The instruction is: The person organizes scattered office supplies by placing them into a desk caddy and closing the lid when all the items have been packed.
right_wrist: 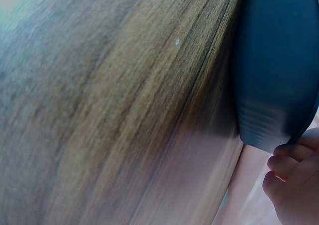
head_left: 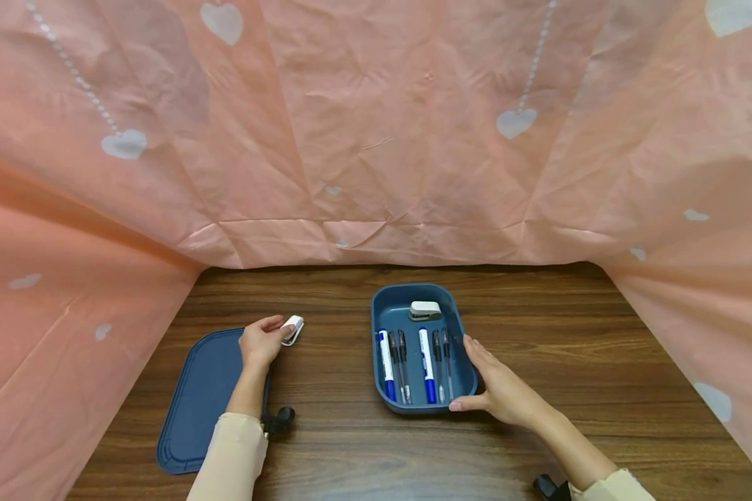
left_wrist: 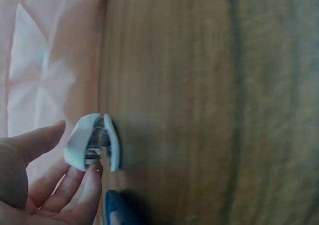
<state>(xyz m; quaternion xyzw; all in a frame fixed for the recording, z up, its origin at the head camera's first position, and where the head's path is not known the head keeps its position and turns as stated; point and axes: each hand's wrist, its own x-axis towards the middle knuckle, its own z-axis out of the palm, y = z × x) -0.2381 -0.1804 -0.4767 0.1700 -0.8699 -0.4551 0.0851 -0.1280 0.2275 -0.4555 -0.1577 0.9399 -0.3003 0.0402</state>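
Observation:
My left hand holds a small white stapler just past the far right corner of a flat blue lid. In the left wrist view, the stapler is side-on, fingers against it and thumb close by. My right hand rests on the near right corner of a blue box, fingers straight along its side and thumb at the near rim. Inside the box lie another white stapler, two white-and-blue markers and several black-capped pens.
The wooden table carries the lid on the left and the box near the middle. A pink curtain with white hearts closes off the back and both sides. Black straps sit at both wrists.

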